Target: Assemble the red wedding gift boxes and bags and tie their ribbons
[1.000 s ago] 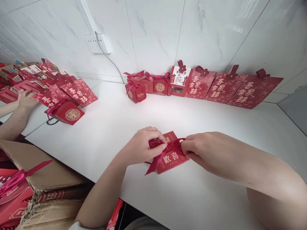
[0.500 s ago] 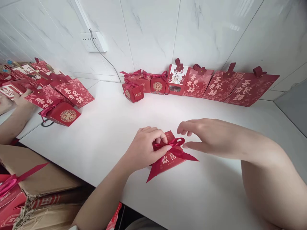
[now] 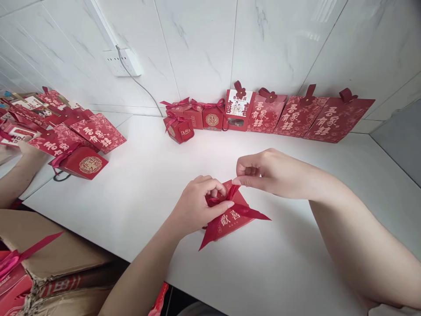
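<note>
A red gift box (image 3: 233, 224) with pale characters lies on the white table in front of me. A dark red ribbon (image 3: 251, 212) is tied in a bow on top of it, its two pointed tails hanging toward me. With thumb and fingers, my left hand (image 3: 200, 204) pinches the bow's left side and knot, hiding part of both. My right hand (image 3: 263, 173) pinches the bow's right loop between thumb and fingertips and draws it up, away from the box's face.
Several red boxes and bags (image 3: 268, 112) stand along the tiled wall. More red bags (image 3: 98, 131) and a ribboned box (image 3: 88, 162) sit at left, beside another person's hand (image 3: 28, 151). An opened cardboard carton (image 3: 55, 237) is at lower left.
My right hand has moved left and closed from open fingers onto the ribbon's right loop, pulling it upward. My left hand keeps its pinch. The view has shifted slightly.
</note>
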A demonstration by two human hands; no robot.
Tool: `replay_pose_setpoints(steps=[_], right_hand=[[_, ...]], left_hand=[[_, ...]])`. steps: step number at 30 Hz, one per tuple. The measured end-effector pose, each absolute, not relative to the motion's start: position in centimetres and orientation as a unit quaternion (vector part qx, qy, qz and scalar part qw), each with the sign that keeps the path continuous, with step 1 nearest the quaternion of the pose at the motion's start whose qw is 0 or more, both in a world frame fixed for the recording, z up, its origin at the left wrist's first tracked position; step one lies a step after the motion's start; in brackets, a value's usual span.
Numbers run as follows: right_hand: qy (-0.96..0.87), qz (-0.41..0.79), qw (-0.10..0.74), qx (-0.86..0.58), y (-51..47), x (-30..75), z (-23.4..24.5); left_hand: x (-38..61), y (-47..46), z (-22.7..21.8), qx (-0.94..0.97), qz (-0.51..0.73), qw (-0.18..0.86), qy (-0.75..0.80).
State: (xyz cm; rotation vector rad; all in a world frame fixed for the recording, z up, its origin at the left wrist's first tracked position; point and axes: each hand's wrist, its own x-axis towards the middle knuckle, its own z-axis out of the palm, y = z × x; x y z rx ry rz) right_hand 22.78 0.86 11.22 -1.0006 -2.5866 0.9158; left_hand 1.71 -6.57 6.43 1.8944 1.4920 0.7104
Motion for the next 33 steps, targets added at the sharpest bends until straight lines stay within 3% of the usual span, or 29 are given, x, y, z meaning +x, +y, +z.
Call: replay_pose_setpoints(steps=[5,12,18,28,33], right_hand=[[-0.867,0.291,0.143,-0.377,0.7,22.6,11.3],[-0.886,0.276,0.061,-0.367,0.7,23.2,11.1],[-0.887,0.261,0.017,-0.380,1.1,23.9,11.3],[-0.880,0.355,0.128,-0.289,2.2,24.6,9.9],[-0.883,0.354,0.185,-0.247,1.7,23.7,8.7]], left_hand=[[1.7,-6.6,6.4,0.717,0.278,0.310,0.559],[1.3,-6.4,6.5,0.666,0.310,0.394,0.552],[1.3,-6.3,6.5,0.658,0.340,0.383,0.551],[0.9,-6.0,6.3,0.747,0.346,0.308,0.477],[-0.5,-6.0,6.6,0.770,0.230,0.396,0.444]])
